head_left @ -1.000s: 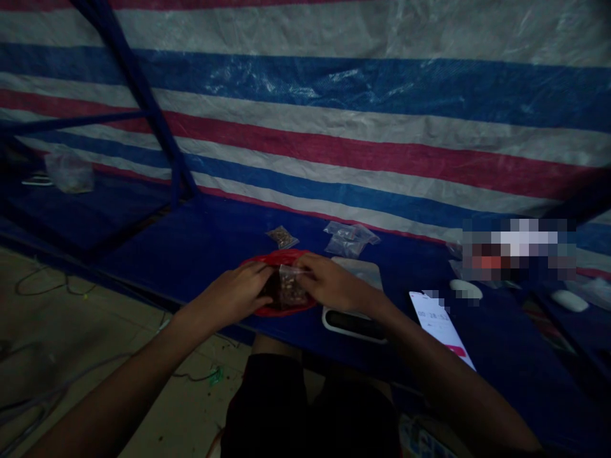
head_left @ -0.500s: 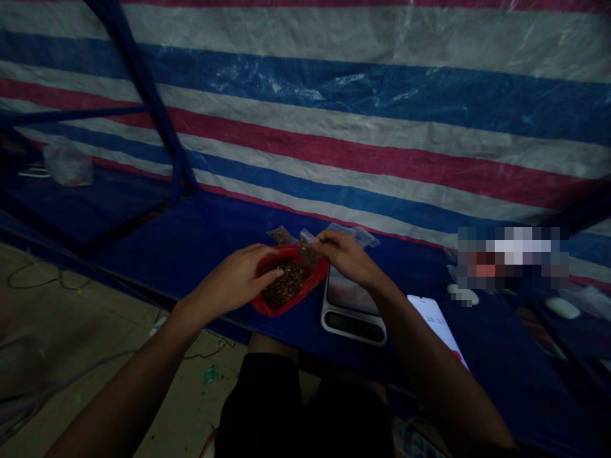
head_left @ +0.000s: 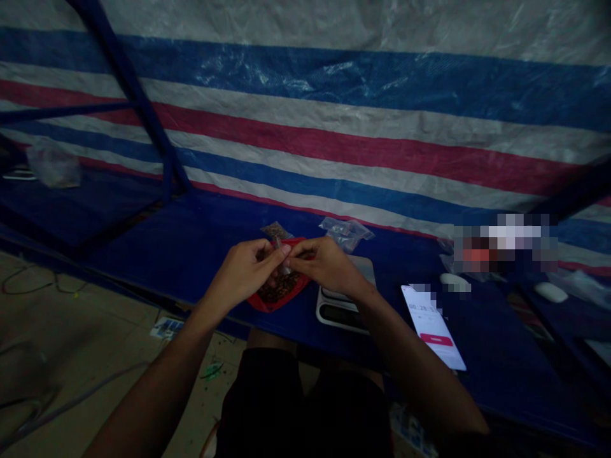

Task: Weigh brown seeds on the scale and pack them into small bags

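Note:
Above a red bag (head_left: 270,304) of small brown pieces (head_left: 281,287), both my hands meet at a small clear zip bag (head_left: 285,270). My left hand (head_left: 251,264) pinches the zip bag's top edge between thumb and fingers. From the other side, my right hand (head_left: 327,262) has its fingertips closed on the same edge. My fingers hide much of the zip bag. A filled zip bag (head_left: 275,230) lies just behind the red bag. Partly under my right wrist stands a digital scale (head_left: 341,315).
Flat clear bags (head_left: 346,234) lie behind the scale on the blue table (head_left: 191,254). A lit phone (head_left: 432,327) rests to the right, with white mouse-shaped objects (head_left: 550,292) farther off. Striped sheeting (head_left: 310,140) hangs behind, and a blue frame post (head_left: 138,95) rises at left.
My left hand has come up out of the red bag to the zip bag, and its fingers have closed. My right hand has moved left with the zip bag. The view has shifted slightly.

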The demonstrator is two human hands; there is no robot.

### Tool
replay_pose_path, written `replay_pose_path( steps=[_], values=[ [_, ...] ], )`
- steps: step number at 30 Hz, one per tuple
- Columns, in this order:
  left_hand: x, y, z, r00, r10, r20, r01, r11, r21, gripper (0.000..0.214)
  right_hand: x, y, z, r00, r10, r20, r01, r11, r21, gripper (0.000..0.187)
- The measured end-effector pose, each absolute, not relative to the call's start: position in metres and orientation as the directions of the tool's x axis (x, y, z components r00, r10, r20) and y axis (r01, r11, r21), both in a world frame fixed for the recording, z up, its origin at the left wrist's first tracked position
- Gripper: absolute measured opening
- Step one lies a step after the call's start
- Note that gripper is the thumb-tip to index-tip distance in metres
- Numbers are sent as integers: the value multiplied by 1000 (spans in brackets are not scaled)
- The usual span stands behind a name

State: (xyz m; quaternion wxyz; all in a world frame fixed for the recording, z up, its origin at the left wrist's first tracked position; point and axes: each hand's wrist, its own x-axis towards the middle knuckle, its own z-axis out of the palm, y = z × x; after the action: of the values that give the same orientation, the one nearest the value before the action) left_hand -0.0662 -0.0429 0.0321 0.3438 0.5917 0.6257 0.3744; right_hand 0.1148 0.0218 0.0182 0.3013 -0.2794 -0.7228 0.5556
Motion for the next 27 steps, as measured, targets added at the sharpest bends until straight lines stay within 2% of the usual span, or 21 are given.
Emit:
replay_pose_path(
  steps=[6, 10, 14, 20, 27],
  values=[
    [-68, -44, 30, 30, 999, -42, 367, 28, 930, 34, 107, 14, 12, -680, 730, 70, 60, 151, -987, 14],
    [-71, -45, 23, 63, 996, -62, 205, 48, 978, 35, 106, 9, 10, -693, 716, 81, -35, 79, -996, 22],
    [-73, -48, 18, 95, 995, -5, 97, -4, 995, 38, 108, 8, 9, -717, 687, 119, -100, 68, -993, 32],
    [-72, -52, 21, 199, 972, 124, 133, -152, 979, 35, 115, 12, 10, -768, 611, 191, -138, 134, -981, 27],
    [-74, -46, 15, 163, 983, 86, 120, -106, 987, 30, 117, 14, 10, -761, 625, 173, -93, 160, -983, 22]
  ],
)
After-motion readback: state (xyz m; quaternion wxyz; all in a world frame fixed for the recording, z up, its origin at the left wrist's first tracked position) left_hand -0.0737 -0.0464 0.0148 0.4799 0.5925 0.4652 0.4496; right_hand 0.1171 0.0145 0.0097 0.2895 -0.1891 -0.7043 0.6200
